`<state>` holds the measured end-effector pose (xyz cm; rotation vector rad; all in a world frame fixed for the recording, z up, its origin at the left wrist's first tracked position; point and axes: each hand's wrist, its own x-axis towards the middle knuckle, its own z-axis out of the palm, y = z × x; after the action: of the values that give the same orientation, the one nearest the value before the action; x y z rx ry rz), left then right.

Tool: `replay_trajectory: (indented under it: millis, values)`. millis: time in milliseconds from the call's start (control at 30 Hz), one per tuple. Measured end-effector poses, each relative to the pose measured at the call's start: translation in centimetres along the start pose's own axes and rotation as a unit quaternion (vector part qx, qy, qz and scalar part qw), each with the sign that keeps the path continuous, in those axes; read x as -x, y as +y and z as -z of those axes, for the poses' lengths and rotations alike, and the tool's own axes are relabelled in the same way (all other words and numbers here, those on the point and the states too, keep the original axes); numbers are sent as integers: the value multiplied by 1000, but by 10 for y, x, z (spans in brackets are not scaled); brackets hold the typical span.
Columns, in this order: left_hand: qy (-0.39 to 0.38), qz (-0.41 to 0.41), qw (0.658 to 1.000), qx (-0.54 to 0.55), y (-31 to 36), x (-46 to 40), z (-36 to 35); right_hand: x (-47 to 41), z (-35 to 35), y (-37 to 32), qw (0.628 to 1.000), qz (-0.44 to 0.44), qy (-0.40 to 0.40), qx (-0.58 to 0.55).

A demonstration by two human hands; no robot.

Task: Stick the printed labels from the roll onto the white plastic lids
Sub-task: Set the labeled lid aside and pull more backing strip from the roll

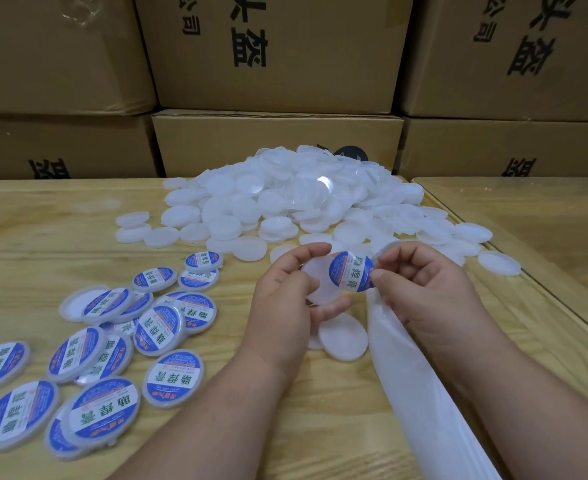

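Observation:
My left hand grips a blank white lid by its edge, above the table. My right hand pinches a round blue-and-white printed label between thumb and forefinger, holding it just over the lid's right side. The white backing strip of the label roll runs from under my right hand down to the lower right. A large heap of blank white lids lies behind my hands. Several labelled lids are spread on the table to the left.
Two blank lids lie on the wooden table just below my hands. Stacked cardboard boxes wall off the back. A second table adjoins on the right, with a seam between them.

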<state>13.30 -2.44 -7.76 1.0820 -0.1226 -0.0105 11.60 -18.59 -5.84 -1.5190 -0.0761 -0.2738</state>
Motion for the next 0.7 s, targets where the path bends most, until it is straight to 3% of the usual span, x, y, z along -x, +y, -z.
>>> replay_trajectory:
  millis: [333,700]
  values:
    - [-40,14,999,-31,2,4,-4,0,-2,4,998,-28,-50,21]
    - [-20,3,999,-49,1,5,-7,-1,-2,6,998,-37,-52,23]
